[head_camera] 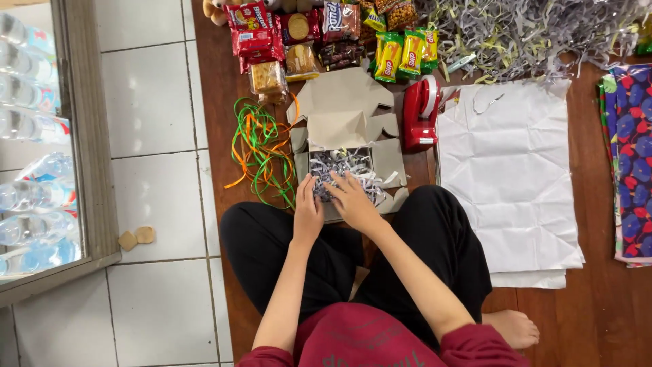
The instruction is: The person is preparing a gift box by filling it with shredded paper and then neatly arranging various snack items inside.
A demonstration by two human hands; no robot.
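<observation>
Fingers of both hands spread flat, pressing into shredded paper (346, 170) inside open cardboard box (384, 160); nothing pinched or gripped that I can see. Left hand (308, 212) sits at box's near-left edge, right hand (353, 200) just beside it, slightly further in. Box rests on wooden floor (598, 299) between the person's crossed legs, flaps folded out. Green/orange ribbon (261, 153) just left of box, red tape dispenser (420, 112) just right, white paper sheets (509, 183) beyond that. Further out: snack packets (326, 37) in a row, loose shred pile (530, 34) at top right.
</observation>
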